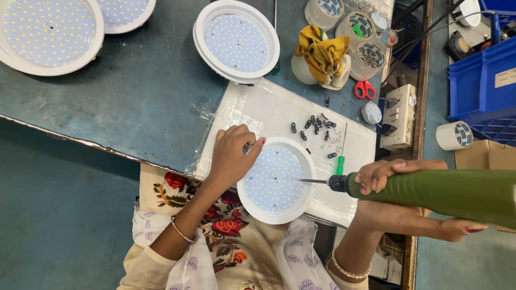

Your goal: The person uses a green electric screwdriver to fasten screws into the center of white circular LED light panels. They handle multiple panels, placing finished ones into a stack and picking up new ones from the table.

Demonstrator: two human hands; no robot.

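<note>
A round white lamp panel (275, 182) dotted with small light chips lies on a white plastic-wrapped board (269, 110) at the table's near edge. My left hand (232, 153) rests on the panel's upper left rim, fingers curled over something small I cannot make out. My right hand (400, 201) grips a green electric screwdriver (446, 193) held level, its thin bit reaching over the panel's right side. Several small black parts (316, 126) and tiny screws are scattered on the board just beyond the panel.
Three more round lamp panels (236, 40) (48, 32) (124, 12) lie on the blue-green table. Tape rolls (371, 53), a yellow cloth (322, 51), red scissors (364, 88), a small green screwdriver (341, 158) and a beige switch box (398, 115) crowd the right. Blue crates (481, 86) stand further right.
</note>
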